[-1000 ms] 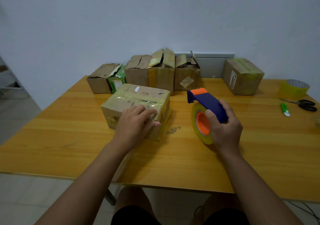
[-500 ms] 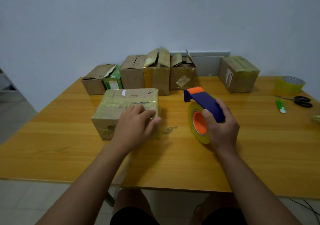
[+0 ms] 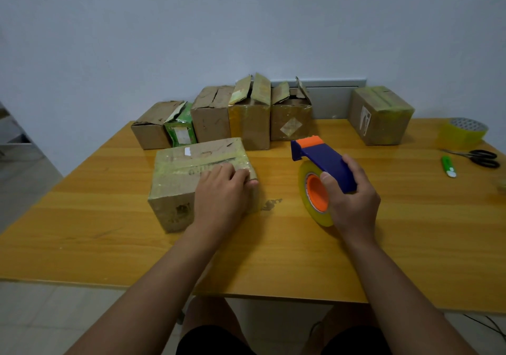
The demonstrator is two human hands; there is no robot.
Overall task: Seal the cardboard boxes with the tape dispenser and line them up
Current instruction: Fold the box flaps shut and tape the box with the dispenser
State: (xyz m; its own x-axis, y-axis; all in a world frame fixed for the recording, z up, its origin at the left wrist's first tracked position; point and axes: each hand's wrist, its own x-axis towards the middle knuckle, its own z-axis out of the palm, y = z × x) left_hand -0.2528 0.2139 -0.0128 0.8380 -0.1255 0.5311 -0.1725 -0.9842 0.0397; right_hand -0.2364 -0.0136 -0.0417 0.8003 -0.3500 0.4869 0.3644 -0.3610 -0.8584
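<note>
Hands first: left hand [image 3: 221, 193] lies on the near right top corner of the taped box [image 3: 197, 179], fingers bent over the edge and pressing it, thumb at the right side face. Right hand [image 3: 353, 204] is wrapped round the blue handle of the tape dispenser [image 3: 320, 174], roll edge close to or touching the counter [image 3: 273, 259], orange blade end pointing away from the person.

Risks, as judgement: the dispenser is held apart from the box, to its right, so a loose tape tail could fold on itself or stick to the counter if the roll drags. The box has yellowish tape along its top seam and looks sealed; pushing it one-handed by a corner could spin it, so it lands crooked or bumps the back row. The serrated end is exposed near the left fingers if the two hands close in.

Outward: taped box sits in front of a row of unsealed boxes [image 3: 249, 119] against the wall, several with flaps up. One more sealed box [image 3: 380, 116] stands well apart at back right. Far right of the counter: spare tape roll [image 3: 462, 133], scissors [image 3: 479, 157], green cutter [image 3: 448, 166].
</note>
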